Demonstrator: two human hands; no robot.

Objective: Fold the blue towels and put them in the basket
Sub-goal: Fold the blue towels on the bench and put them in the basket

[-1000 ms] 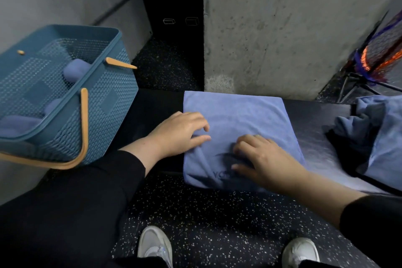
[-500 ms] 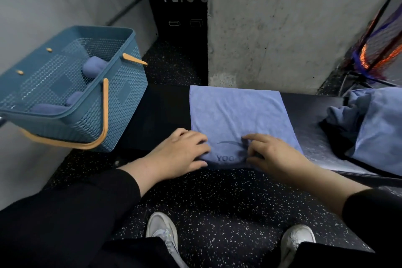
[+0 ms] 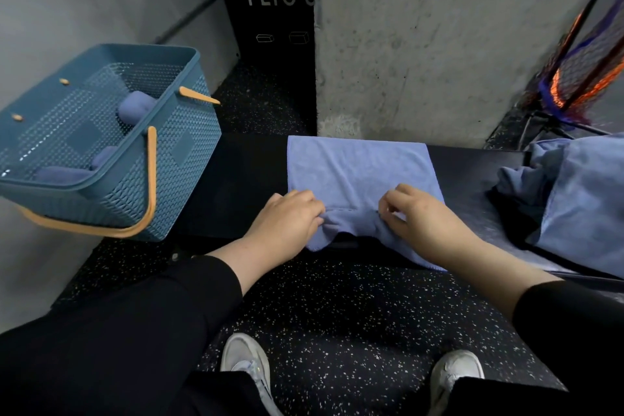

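Towel folding is partway along, judged from how things lie, and the black bench [image 3: 236, 179] serves as the landmark for everything else. Beyond the bench rises a concrete wall [image 3: 439, 44], with a black panel [image 3: 270, 10] lettered "PLYO S" at its left. Off the bench's left end sits the blue basket [image 3: 182, 145], its orange handles down; rolled blue towels [image 3: 136, 105] already lie inside it, so part of the job looks done. At the bench's right end a heap of unfolded blue towels [image 3: 580, 199] waits, which suggests several more rounds remain. In the middle of the bench lies the blue towel [image 3: 358, 169] now in work, spread flat toward the wall, its near edge bunched and drooping over the bench's front lip. The left hand [image 3: 287, 219] pinches that near edge at its left part with curled fingers, and the right hand [image 3: 422, 216] pinches it just to the right, so both grips are narrow and closed on cloth. The step in hand appears to be starting a roll or fold from the near edge; placing this towel in the basket is not yet done.
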